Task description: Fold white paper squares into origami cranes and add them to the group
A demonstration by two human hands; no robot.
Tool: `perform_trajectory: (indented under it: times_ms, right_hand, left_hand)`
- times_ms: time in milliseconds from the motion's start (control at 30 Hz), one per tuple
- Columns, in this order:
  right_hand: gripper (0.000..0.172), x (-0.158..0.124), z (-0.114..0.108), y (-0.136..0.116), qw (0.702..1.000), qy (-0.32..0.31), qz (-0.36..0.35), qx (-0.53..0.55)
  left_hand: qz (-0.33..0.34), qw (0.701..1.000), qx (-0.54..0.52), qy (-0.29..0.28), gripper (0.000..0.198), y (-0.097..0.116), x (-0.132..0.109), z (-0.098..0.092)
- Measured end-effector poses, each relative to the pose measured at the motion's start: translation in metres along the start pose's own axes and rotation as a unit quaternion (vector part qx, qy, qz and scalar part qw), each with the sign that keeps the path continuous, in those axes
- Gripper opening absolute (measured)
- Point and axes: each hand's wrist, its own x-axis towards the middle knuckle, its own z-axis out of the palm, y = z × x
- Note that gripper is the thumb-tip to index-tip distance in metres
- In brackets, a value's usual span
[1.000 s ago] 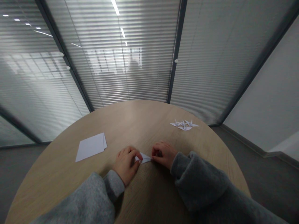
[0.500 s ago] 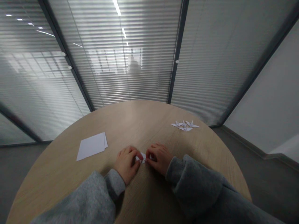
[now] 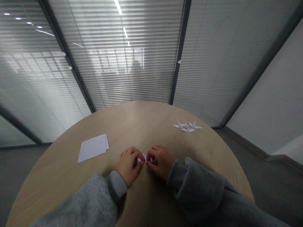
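Between my fingertips, low over the wooden table (image 3: 139, 126), is a small piece of folded white paper (image 3: 144, 156), mostly covered by my hands. My left hand (image 3: 129, 165) pinches its left side with thumb and forefinger. From the other side my right hand (image 3: 161, 160) pinches it too, its fingertips almost touching those of the left. The exact shape of the folds is hidden. Several finished white paper cranes (image 3: 187, 126) sit in a cluster beyond my right hand. To the left of my left hand lie white paper sheets (image 3: 92, 148), slightly fanned.
The table has a rounded far edge. Glass partitions with blinds (image 3: 132, 85) and dark frames stand just behind it. A white wall (image 3: 272, 104) rises on the right, with grey floor (image 3: 236, 148) below.
My right hand's fingertips have shifted slightly left, closer to the left hand's. Both hands keep their pinch on the folded paper; the cranes and sheets stay put.
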Motion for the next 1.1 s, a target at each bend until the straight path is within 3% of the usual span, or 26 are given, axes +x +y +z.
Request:
perform_trajectory:
  times_ms: [667, 767, 933, 1100]
  right_hand:
    - [0.003, 0.002, -0.013, 0.006, 0.99, -0.067, 0.118, -0.033]
    - [0.003, 0.002, -0.013, 0.009, 0.991, -0.058, 0.116, -0.032]
    - [0.003, 0.004, -0.012, 0.013, 0.994, 0.008, 0.108, 0.009]
    - [0.005, 0.005, -0.01, 0.013, 0.995, -0.01, 0.09, 0.047]
  left_hand:
    - [0.002, 1.0, -0.002, 0.004, 0.014, 0.001, 0.0, 0.0]
    - [-0.003, 1.0, -0.003, 0.006, 0.014, 0.002, 0.0, 0.0]
    - [0.013, 1.0, -0.002, 0.02, 0.015, -0.002, -0.003, 0.001]
    - [0.018, 0.999, -0.022, 0.045, 0.025, -0.008, -0.003, 0.002]
